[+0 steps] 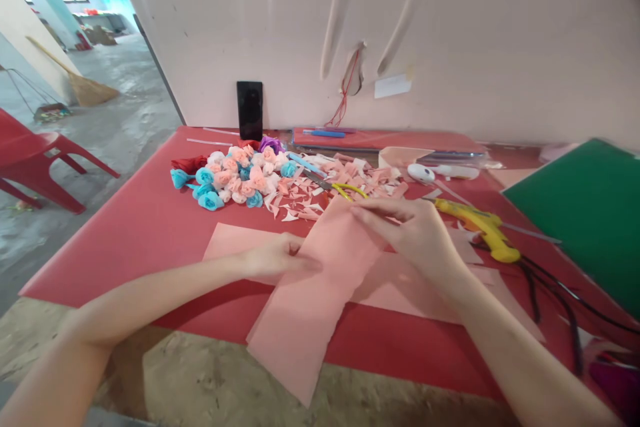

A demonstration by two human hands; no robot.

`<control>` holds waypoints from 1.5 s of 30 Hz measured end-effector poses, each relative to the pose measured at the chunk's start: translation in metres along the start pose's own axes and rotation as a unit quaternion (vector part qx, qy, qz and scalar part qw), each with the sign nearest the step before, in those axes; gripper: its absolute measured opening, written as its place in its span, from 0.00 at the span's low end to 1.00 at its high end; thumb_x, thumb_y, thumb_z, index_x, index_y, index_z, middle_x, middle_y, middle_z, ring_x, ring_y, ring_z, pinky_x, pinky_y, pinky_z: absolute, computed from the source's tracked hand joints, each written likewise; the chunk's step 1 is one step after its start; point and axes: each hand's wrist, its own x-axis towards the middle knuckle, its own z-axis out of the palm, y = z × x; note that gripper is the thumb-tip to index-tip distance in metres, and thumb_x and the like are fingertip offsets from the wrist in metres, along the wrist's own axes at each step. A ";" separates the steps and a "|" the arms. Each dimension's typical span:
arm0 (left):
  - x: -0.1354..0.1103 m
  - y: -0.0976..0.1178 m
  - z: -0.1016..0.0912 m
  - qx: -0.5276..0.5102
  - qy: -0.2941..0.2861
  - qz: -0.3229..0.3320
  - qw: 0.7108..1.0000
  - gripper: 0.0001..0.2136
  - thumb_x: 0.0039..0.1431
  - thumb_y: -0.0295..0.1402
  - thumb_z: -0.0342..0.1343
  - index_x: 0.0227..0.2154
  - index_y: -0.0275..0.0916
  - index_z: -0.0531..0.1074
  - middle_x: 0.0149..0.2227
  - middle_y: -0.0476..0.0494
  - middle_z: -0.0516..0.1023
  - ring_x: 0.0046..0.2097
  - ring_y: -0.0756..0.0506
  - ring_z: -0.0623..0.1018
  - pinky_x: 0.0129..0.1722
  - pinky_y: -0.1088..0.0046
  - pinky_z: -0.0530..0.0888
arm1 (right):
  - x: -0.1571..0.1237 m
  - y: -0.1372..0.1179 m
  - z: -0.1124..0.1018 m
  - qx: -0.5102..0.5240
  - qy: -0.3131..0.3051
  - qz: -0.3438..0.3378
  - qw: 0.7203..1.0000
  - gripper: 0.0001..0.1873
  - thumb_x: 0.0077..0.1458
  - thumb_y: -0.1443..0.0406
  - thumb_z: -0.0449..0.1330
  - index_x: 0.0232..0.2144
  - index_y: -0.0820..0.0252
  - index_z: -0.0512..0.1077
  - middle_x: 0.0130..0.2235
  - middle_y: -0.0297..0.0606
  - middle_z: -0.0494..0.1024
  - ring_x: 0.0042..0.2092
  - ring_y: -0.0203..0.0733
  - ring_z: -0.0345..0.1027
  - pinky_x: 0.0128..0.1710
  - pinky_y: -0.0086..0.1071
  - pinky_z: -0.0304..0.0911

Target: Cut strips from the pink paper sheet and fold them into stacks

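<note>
A long strip of pink crepe paper [315, 293] lies slanted across the red table [130, 233] and hangs over its near edge. My left hand [277, 257] pinches the strip's left edge near the middle. My right hand [410, 230] grips the strip's upper end, fingers curled on it. More pink paper sheets [235, 243] lie flat beneath.
A heap of small pink, white and blue paper roses [235, 177] and pink scraps [300, 203] sits behind. Yellow-handled scissors [340, 188], a yellow glue gun [480, 227] with black cord, a green sheet [585, 213], a phone [249, 110] against the wall, a red chair [35, 160] left.
</note>
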 end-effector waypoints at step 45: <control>0.000 -0.024 0.006 0.613 -0.037 0.381 0.692 0.09 0.61 0.25 0.46 0.39 0.35 0.71 0.47 0.43 0.74 0.47 0.44 0.72 0.51 0.64 0.66 | -0.038 0.036 0.001 -0.197 0.070 -0.282 0.937 0.06 0.53 0.70 0.57 0.27 0.56 0.73 0.29 0.36 0.77 0.33 0.38 0.68 0.35 0.35 0.65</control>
